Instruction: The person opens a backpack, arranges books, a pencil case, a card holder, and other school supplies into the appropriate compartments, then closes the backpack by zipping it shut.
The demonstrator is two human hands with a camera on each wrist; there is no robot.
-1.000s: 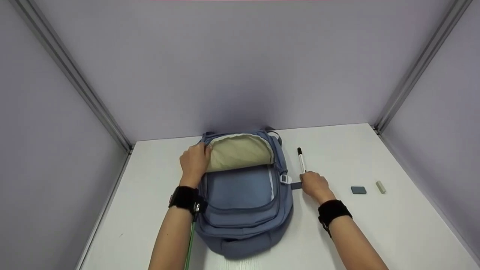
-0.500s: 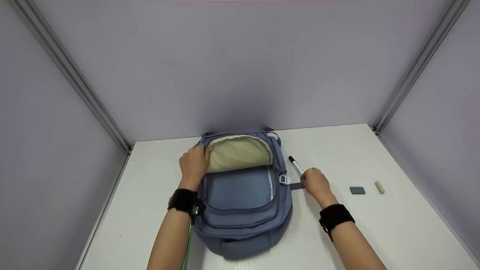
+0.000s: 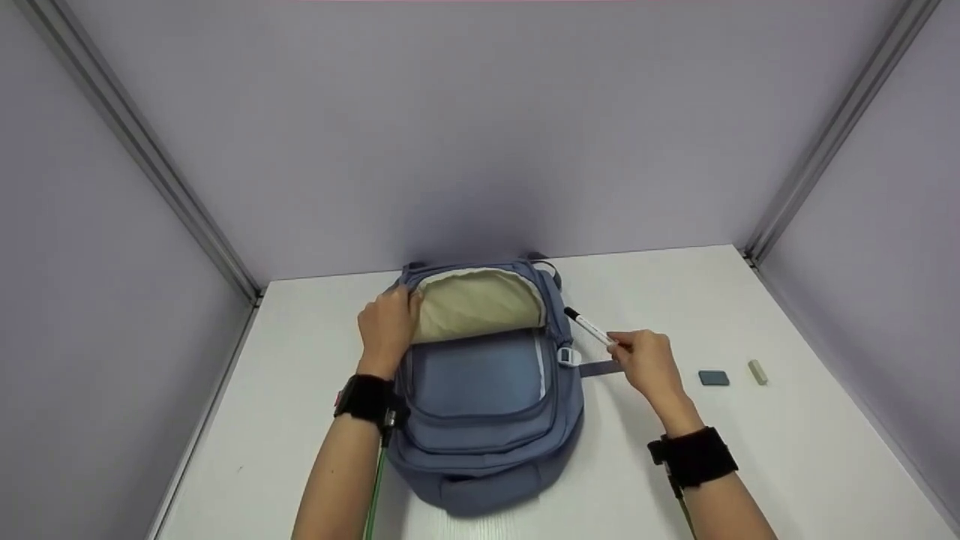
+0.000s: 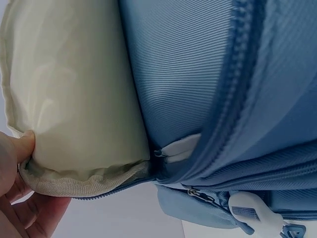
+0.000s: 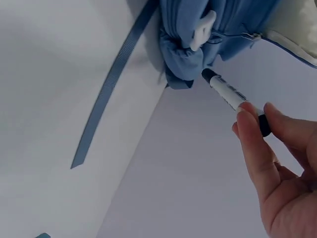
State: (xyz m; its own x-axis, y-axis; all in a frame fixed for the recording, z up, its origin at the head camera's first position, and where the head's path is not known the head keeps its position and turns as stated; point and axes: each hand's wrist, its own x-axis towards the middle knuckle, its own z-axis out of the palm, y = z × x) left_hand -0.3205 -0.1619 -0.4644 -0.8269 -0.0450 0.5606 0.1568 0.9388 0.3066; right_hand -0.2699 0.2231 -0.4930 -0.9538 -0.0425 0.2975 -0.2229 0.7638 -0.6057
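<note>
A blue backpack [image 3: 480,435] lies on the white table with its front pocket unzipped. My left hand [image 3: 388,330] pinches the left edge of the pocket's folded-back flap [image 3: 480,304], whose lining is cream. In the left wrist view, the thumb presses on the lining [image 4: 79,99] and the other fingers are behind the edge. Right of the backpack, my right hand [image 3: 649,360] pinches a white marker [image 3: 592,327] near its rear end. The marker's black cap points up and left toward the backpack's side. In the right wrist view, the marker [image 5: 228,93] is held between thumb and fingers.
A small dark blue-green block [image 3: 713,378] and a pale green stick-like piece [image 3: 757,372] lie on the table [image 3: 817,450] at the right. A blue strap [image 3: 600,368] extends from the backpack's right side beside a white buckle [image 3: 568,357]. Grey panels stand around the table.
My right hand has lifted the marker from the table and turned its cap leftward, bringing it close to the backpack. The left hand keeps its grip on the flap.
</note>
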